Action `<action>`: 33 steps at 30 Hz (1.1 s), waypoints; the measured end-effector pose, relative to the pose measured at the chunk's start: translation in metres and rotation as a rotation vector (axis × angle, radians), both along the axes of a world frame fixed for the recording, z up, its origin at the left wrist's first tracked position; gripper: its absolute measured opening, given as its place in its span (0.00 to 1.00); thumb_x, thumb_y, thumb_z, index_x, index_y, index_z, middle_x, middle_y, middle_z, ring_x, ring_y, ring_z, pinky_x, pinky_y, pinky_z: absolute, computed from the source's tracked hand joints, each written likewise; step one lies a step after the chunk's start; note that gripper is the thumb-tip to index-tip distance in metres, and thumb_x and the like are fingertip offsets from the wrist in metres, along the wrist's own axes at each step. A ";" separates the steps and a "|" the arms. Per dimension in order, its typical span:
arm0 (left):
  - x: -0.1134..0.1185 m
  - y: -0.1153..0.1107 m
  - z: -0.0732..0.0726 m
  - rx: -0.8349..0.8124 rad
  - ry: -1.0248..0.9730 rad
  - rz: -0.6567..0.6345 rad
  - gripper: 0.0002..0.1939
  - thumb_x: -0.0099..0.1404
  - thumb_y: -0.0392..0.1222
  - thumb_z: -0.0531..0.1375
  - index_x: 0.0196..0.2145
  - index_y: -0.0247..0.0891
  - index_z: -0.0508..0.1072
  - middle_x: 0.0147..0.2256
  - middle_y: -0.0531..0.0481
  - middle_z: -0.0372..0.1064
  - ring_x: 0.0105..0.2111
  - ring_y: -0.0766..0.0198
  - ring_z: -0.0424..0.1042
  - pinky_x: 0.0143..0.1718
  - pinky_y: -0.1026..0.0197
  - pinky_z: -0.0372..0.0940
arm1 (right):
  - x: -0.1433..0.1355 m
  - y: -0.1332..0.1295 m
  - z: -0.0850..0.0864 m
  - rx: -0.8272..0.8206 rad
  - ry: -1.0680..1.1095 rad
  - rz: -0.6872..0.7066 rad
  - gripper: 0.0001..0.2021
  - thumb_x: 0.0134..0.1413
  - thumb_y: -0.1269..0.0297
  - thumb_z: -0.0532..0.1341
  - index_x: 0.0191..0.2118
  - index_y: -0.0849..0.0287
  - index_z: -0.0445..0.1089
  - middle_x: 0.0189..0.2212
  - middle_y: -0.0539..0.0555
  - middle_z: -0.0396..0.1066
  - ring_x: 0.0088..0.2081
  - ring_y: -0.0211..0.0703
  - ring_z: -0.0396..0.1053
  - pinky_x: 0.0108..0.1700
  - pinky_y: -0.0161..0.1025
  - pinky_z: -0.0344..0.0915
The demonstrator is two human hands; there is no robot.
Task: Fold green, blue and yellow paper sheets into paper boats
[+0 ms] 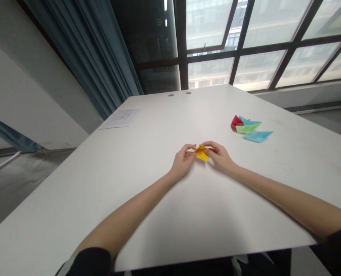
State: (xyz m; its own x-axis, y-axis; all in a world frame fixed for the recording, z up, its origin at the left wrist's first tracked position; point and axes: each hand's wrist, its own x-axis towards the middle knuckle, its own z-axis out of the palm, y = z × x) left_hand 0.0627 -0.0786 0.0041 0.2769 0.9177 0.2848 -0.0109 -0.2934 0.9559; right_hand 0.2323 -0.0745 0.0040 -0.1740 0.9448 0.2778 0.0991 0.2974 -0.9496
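Observation:
A small folded piece of yellow paper (200,153) is held between my two hands, just above the white table. My left hand (184,160) pinches its left side between thumb and fingers. On the other side, my right hand (218,154) grips the right edge, with the thumb on the near face and the fingers behind. The paper looks creased, with a pointed top and an opening along its upper part. My fingers partly cover both of its sides.
Folded paper pieces lie to the right: a red one (236,122), a green one (247,128) and a blue one (258,136), with more blue behind. A printed sheet (122,118) rests near the left edge of the white table (147,161). Windows stand beyond.

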 end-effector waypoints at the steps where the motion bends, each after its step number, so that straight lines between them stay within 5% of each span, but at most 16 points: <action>1: -0.001 0.001 -0.001 0.017 0.013 0.003 0.09 0.56 0.35 0.55 0.37 0.38 0.65 0.46 0.47 0.64 0.34 0.68 0.70 0.38 0.63 0.63 | 0.000 0.001 0.000 -0.018 0.037 -0.002 0.11 0.45 0.68 0.56 0.37 0.58 0.68 0.36 0.52 0.71 0.37 0.41 0.69 0.41 0.41 0.64; 9: -0.002 0.007 -0.004 -0.001 -0.032 0.076 0.10 0.58 0.39 0.55 0.37 0.36 0.70 0.39 0.47 0.69 0.32 0.66 0.69 0.34 0.64 0.65 | 0.002 0.003 -0.001 -0.140 0.260 0.053 0.09 0.43 0.63 0.62 0.33 0.56 0.73 0.47 0.55 0.67 0.47 0.46 0.66 0.49 0.44 0.62; 16: -0.002 0.005 -0.003 -0.039 -0.029 0.029 0.09 0.57 0.36 0.53 0.36 0.35 0.70 0.31 0.51 0.68 0.27 0.71 0.66 0.31 0.67 0.63 | 0.003 0.005 -0.004 -0.116 0.218 0.045 0.12 0.39 0.62 0.66 0.34 0.58 0.72 0.48 0.55 0.66 0.43 0.43 0.69 0.47 0.42 0.63; 24: -0.001 -0.001 -0.002 0.043 0.066 -0.017 0.14 0.54 0.35 0.58 0.39 0.39 0.62 0.39 0.51 0.62 0.23 0.77 0.63 0.25 0.71 0.59 | 0.000 0.005 -0.004 -0.090 0.173 -0.040 0.16 0.36 0.64 0.66 0.35 0.58 0.65 0.35 0.50 0.68 0.27 0.33 0.68 0.33 0.35 0.65; 29: -0.001 0.000 0.000 0.174 0.210 0.032 0.10 0.53 0.32 0.56 0.36 0.37 0.65 0.32 0.53 0.64 0.25 0.73 0.61 0.26 0.69 0.58 | -0.001 0.003 -0.001 -0.069 0.139 -0.046 0.18 0.38 0.61 0.65 0.39 0.59 0.67 0.27 0.48 0.68 0.25 0.33 0.65 0.30 0.34 0.63; 33: -0.002 -0.002 0.003 0.291 0.395 0.014 0.08 0.52 0.28 0.53 0.27 0.36 0.70 0.26 0.53 0.64 0.26 0.70 0.61 0.29 0.67 0.58 | 0.001 0.003 0.000 -0.081 0.097 -0.094 0.14 0.40 0.56 0.63 0.32 0.61 0.71 0.26 0.52 0.71 0.28 0.38 0.67 0.33 0.37 0.64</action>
